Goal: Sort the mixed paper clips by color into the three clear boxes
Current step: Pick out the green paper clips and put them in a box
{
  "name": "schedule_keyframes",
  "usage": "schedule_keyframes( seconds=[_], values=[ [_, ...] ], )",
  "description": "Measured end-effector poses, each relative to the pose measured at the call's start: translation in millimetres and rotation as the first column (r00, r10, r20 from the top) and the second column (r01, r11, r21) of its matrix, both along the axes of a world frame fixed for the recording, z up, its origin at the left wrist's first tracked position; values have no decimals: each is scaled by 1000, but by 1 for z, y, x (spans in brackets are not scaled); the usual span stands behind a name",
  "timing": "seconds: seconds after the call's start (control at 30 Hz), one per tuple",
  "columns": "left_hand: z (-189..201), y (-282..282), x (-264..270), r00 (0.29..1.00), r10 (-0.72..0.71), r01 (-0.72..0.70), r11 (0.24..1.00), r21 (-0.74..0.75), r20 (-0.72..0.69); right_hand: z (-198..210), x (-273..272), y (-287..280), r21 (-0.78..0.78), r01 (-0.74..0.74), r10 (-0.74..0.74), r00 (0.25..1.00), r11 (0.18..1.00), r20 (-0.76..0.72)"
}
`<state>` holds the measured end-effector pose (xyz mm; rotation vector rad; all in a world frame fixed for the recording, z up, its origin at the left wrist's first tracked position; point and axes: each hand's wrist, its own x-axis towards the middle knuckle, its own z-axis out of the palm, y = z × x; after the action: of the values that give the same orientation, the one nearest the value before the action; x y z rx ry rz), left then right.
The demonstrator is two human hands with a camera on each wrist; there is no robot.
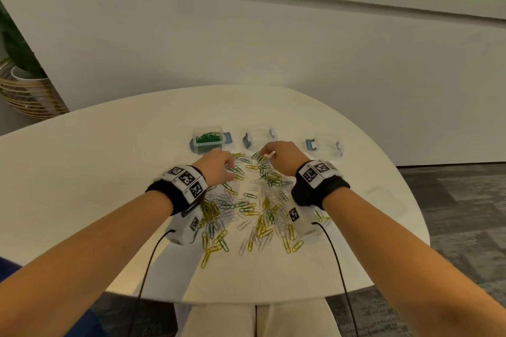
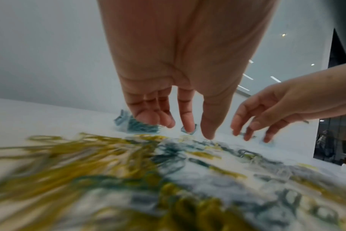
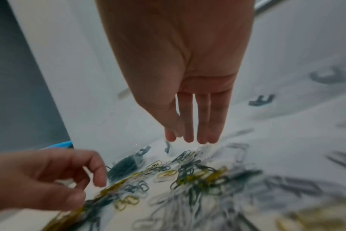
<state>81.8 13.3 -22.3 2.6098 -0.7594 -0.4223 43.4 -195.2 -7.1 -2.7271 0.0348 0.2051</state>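
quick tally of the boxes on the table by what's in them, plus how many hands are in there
Clear box holding green clips: 1
Clear box with no clips that can be made out, middle and right: 2
Hands over the mixed pile, left hand and right hand: 2
Total: 3 boxes and 2 hands, 5 things

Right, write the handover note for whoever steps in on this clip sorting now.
Left hand: fingers extended down over the far left of the mixed pile of green, yellow and white paper clips; no grip visible.
Right hand: at the pile's far edge; appears to pinch a white clip, not certain.
Done: left clear plastic box holds green clips.
Left: middle clear box and right clear box look empty; most clips remain on the white round table, some green included.
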Motion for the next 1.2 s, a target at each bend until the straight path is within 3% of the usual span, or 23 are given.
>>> schedule_keyframes(
  seconds=[0.13, 0.23, 0.3, 0.4, 0.5, 0.6, 0.73, 0.8, 0.93, 1.1, 1.13, 1.2],
  values=[
    [-1, -39, 11, 999, -39, 39, 999, 9, 20, -10, 25, 15, -168, -129, 105, 984, 977, -147],
    [-6, -54, 17, 996, -63, 56, 994, 99, 71, -19, 31, 15, -217, -132, 113, 989, 967, -96],
    [-9, -56, 21, 993, -63, 50, 991, 127, 95, -26, 29, 9, -167, -87, 86, 996, 982, -12],
    [-12, -53, 25, 995, -67, 59, 992, 113, 69, -32, 23, -4, -55, -76, 75, 997, 996, -13],
    [-12, -49, 25, 995, -82, 77, 991, 106, 48, -30, 15, -18, 177, 15, -15, 1000, 984, 1],
    [-12, -45, 21, 995, -88, 83, 991, 109, 46, -27, 2, -24, 488, 143, -141, 989, 861, -42],
    [-14, -38, 20, 998, -54, 54, 999, -2, 19, -23, -15, -26, 789, 271, -158, 963, 552, -220],
    [-15, -37, 21, 999, -53, 53, 998, -37, 9, -22, -20, -28, 835, 297, -147, 955, 463, -258],
    [-17, -42, 21, 997, -80, 80, 997, -14, -13, -19, -22, -33, 843, 330, -154, 944, 425, -291],
    [-14, -51, 19, 994, -106, 104, 990, 98, 12, -16, -25, -36, 844, 291, -131, 957, 450, -260],
    [-13, -51, 19, 995, -101, 100, 989, 110, 7, -16, -26, -37, 863, 304, -140, 953, 403, -270],
    [-12, -49, 18, 996, -91, 91, 990, 108, -2, -12, -27, -40, 914, 356, -147, 932, 195, -332]
  ],
)
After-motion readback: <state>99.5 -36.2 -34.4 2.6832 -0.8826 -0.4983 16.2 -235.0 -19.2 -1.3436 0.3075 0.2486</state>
